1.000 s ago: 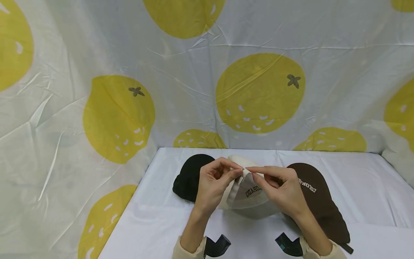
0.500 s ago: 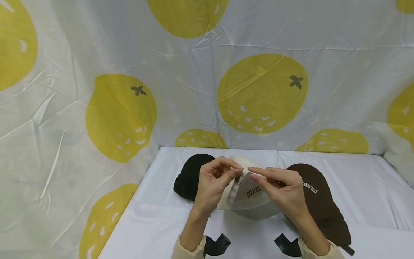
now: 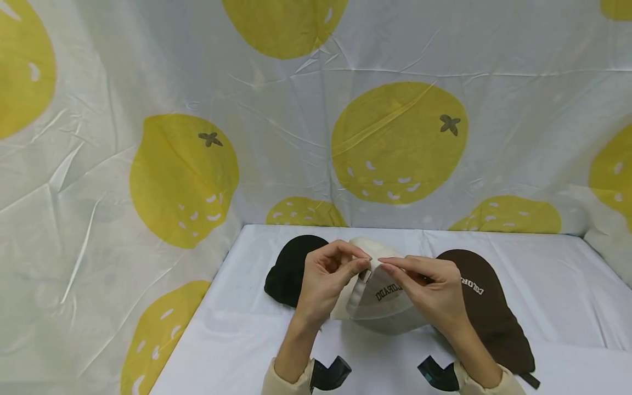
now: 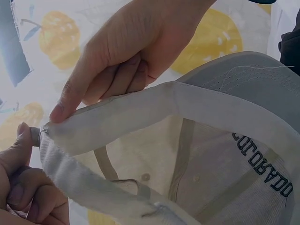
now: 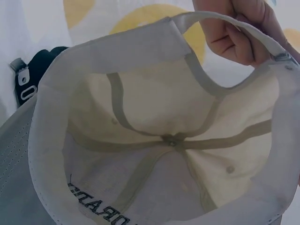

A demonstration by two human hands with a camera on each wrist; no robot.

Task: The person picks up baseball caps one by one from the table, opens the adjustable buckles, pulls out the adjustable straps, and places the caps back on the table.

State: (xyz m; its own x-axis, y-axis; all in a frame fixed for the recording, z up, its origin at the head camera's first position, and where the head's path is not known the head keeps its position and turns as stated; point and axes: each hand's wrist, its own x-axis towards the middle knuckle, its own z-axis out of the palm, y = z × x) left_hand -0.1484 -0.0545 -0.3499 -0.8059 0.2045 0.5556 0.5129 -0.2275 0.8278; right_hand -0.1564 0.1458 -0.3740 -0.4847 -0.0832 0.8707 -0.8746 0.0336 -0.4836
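L hand [image 3: 321, 282] & R hand [image 3: 434, 288] both pinch cream cap [image 3: 387, 304] at its rear strap [image 5: 206, 16], held over mid desk [image 3: 568, 312], can't tell if touching. Prob. adjusting strap at buckle [image 5: 283, 56]; next move likely needs one firm pinch + small pull w/ other. Black cap [image 3: 288, 274] nr far L corner, brown cap [image 3: 486, 312] toward R edge.

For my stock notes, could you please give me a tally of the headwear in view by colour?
Black hat: 1
Cream cap, held by the left hand and right hand: 1
Brown cap: 1
Total: 3
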